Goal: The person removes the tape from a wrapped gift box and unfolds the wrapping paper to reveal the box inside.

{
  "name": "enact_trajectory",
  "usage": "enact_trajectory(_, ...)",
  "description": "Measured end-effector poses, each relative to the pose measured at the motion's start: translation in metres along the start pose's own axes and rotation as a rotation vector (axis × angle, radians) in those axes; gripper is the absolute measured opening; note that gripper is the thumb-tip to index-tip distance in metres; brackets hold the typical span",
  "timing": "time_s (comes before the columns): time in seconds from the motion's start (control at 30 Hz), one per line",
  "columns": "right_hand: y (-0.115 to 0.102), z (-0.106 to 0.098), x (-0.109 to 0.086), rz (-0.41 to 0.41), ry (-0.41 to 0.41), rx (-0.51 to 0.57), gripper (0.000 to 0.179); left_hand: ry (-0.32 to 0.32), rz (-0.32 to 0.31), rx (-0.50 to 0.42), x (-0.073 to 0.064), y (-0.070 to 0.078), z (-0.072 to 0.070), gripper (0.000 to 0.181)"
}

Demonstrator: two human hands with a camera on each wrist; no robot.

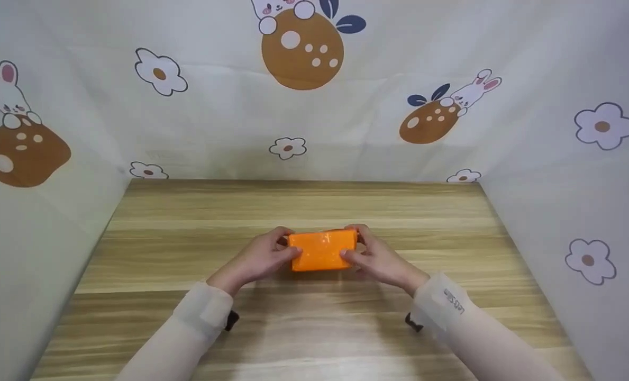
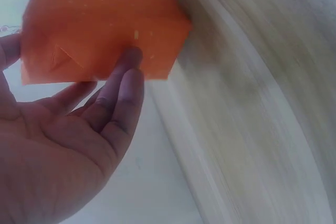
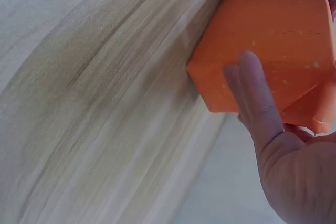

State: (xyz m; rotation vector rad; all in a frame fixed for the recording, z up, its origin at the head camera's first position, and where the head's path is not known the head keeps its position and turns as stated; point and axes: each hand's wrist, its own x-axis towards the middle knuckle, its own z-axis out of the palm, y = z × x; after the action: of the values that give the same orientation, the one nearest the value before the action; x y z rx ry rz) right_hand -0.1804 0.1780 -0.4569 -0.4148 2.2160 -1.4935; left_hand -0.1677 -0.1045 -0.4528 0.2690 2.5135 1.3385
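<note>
Both hands hold an orange box-shaped packet (image 1: pixel 322 251) over the middle of the wooden table. The left hand (image 1: pixel 265 256) grips its left end, with the thumb on the face turned to the head camera. At the other end, the right hand (image 1: pixel 380 259) holds it the same way. In the left wrist view, fingers (image 2: pixel 131 59) lie against the orange packet (image 2: pixel 110 9), and a folded flap shows on its end. A similar fold appears in the right wrist view, where the packet (image 3: pixel 273 24) is touched by fingers (image 3: pixel 254 77). The packet's underside is mostly hidden.
A wood-grain table (image 1: pixel 314 206) lies under the hands. Pale fabric (image 1: pixel 219 121) printed with rabbits, fruit and flowers rises at the back and on both sides. Each wrist wears a pale band, with a small dark piece (image 1: pixel 231 320) beside the left one.
</note>
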Motion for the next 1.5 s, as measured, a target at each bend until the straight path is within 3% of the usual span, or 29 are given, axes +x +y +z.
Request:
enact_trajectory(0.23, 0.007, 0.003, -0.003, -0.107, 0.001, -0.142, 0.070, -0.013, 0.044, 0.009, -0.004, -0.003, 0.000, 0.061)
enact_trajectory(0.3, 0.010, 0.004, -0.004, -0.128, -0.005, -0.173, 0.071, 0.000, 0.069, 0.092, -0.007, -0.004, 0.002, 0.062)
enact_trajectory(0.47, 0.016, 0.008, -0.010, -0.187, 0.021, -0.334, 0.076, 0.086, 0.171, 0.455, -0.017, -0.006, 0.011, 0.066)
enact_trajectory(0.53, 0.019, 0.010, -0.013, -0.210, 0.051, -0.408, 0.078, 0.116, 0.205, 0.550, -0.021, -0.007, 0.016, 0.067)
enact_trajectory(0.63, 0.023, 0.013, -0.016, -0.236, 0.081, -0.488, 0.080, 0.145, 0.251, 0.624, -0.025, -0.010, 0.022, 0.067)
enact_trajectory(0.87, 0.030, 0.016, -0.022, -0.275, 0.065, -0.556, 0.083, 0.190, 0.383, 0.748, -0.029, -0.021, 0.031, 0.063)
enact_trajectory(1.0, 0.029, 0.014, -0.024, -0.256, 0.063, -0.583, 0.089, 0.161, 0.360, 0.755, -0.030, -0.018, 0.031, 0.070)
enact_trajectory(1.23, 0.026, 0.010, -0.029, -0.248, 0.059, -0.660, 0.086, 0.031, 0.267, 0.711, -0.028, -0.008, 0.026, 0.085)
enact_trajectory(1.5, 0.010, 0.011, -0.023, -0.376, 0.153, -0.828, 0.051, 0.004, 0.284, 0.760, -0.021, 0.000, 0.025, 0.081)
